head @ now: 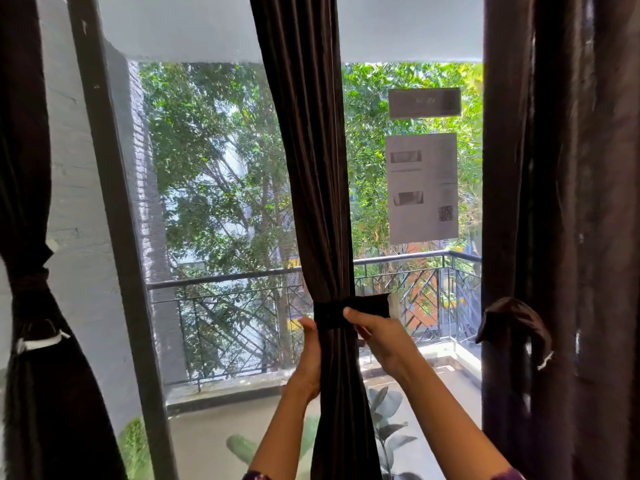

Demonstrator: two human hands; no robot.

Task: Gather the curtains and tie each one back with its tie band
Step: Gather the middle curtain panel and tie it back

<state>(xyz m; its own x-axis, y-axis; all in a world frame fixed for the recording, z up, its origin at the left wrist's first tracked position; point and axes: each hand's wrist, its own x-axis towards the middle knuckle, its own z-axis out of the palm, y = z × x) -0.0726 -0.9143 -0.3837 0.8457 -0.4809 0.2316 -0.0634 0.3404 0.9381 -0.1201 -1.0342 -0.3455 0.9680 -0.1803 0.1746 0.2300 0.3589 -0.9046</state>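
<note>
Slippage is the thing I'd worry about here. The middle curtain (322,202) is bunched into a narrow column in front of the window, and the tie band (332,315) is wrapped round its waist. It doesn't look fastened yet, though. Its free end sticks out to the right, pinched in the right hand (375,336). The left hand (310,348) is cupped round the left edge of the bundle just under the band, thumb in front, with the fingers going behind the cloth where I can't see them.

So right now the hands are the only thing keeping it together, as far as I can tell. If either grip goes before the end is secured, the band probably unwinds and the folds fan back out. The fabric looks smooth and heavy, so a loose wrap could also slide down the bundle. Tugging the free end hard to the side might drag the whole column off line. I can't see what kind of fastener it has, so no idea whether the end reaches.

For reference, the left curtain (27,202) is already cinched. The right curtain (571,202) hangs loose with its own band (512,320) dangling off its edge.
</note>
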